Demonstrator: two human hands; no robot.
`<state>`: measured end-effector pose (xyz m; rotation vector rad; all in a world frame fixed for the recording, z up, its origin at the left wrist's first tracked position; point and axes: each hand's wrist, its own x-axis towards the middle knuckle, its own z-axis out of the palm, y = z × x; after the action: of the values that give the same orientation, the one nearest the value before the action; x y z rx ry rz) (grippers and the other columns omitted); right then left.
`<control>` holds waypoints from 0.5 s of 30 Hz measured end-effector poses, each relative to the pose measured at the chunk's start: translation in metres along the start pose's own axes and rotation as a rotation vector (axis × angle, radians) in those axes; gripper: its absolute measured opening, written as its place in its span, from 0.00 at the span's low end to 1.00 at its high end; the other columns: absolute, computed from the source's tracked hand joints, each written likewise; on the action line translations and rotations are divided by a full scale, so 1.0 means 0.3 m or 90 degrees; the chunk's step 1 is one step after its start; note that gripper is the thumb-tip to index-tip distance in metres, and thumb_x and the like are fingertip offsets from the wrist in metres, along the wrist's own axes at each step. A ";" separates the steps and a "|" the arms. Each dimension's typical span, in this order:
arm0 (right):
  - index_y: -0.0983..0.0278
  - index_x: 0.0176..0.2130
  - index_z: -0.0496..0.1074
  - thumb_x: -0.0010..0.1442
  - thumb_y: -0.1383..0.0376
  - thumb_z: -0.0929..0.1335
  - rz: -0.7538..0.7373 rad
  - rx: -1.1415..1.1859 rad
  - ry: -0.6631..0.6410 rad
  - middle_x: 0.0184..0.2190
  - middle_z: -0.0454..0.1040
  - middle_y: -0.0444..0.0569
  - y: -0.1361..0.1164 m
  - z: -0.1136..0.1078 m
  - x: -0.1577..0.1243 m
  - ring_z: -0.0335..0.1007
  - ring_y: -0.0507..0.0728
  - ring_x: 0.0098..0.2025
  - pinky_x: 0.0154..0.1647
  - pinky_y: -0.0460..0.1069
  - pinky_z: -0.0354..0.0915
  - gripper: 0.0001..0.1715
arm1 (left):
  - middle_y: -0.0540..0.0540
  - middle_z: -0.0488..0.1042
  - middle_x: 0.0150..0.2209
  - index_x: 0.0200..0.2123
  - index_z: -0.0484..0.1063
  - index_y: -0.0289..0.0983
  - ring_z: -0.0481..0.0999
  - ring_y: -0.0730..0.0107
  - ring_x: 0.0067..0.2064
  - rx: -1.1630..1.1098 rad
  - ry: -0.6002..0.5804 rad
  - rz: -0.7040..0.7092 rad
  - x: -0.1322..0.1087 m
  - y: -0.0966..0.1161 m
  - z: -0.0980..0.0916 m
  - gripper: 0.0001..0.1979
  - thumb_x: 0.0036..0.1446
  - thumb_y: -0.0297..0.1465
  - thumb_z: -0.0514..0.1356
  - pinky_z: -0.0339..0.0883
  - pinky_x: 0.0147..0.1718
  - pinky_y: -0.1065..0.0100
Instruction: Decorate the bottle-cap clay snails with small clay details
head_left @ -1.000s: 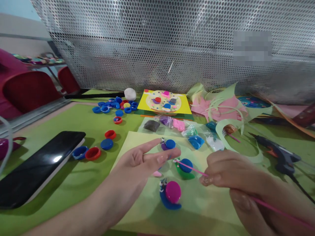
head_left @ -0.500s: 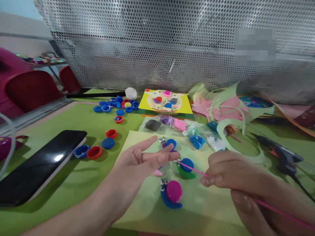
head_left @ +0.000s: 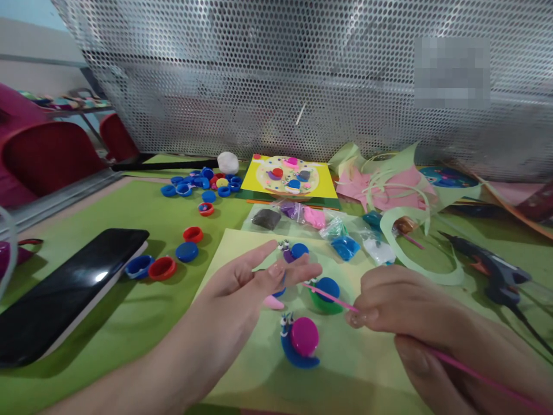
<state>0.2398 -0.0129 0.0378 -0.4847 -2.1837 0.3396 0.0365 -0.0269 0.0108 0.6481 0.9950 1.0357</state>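
Observation:
My right hand (head_left: 389, 317) is closed around a thin pink stick (head_left: 330, 297), whose rear end runs out toward the lower right. The stick's tip is just below the fingertips of my left hand (head_left: 246, 294). That hand's fingers are stretched out and apart, the thumb lying near them; nothing shows clearly in it. Below lies a blue clay snail with a magenta cap shell (head_left: 305, 336). Beside the stick is a green clay snail with a blue cap (head_left: 327, 290). Behind the left fingers are a purple snail with a blue cap (head_left: 299, 251) and a partly hidden pink snail body (head_left: 273, 302).
A pale sheet (head_left: 358, 369) lies under the snails. Bagged clay (head_left: 344, 248) sits behind it, before a yellow snail picture (head_left: 254, 181). A phone (head_left: 73, 288) and bottle caps (head_left: 162, 268) lie left. A glue gun (head_left: 488, 265) and paper scraps (head_left: 389, 190) lie right.
My left thumb has drawn back along the fingers. The right hand and pink stick have shifted slightly left. The view has turned a little; the snails stay put.

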 end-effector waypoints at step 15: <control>0.68 0.40 0.75 0.60 0.71 0.66 -0.022 -0.016 0.029 0.26 0.81 0.52 -0.013 0.027 0.004 0.79 0.57 0.29 0.37 0.46 0.76 0.08 | 0.49 0.83 0.38 0.34 0.72 0.44 0.72 0.56 0.54 -0.040 -0.007 -0.040 0.000 -0.004 0.016 0.12 0.49 0.42 0.64 0.45 0.58 0.51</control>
<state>0.2317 -0.0163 0.0353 -0.4634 -2.1521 0.2799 0.0414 -0.0274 0.0118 0.5672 0.9644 1.0023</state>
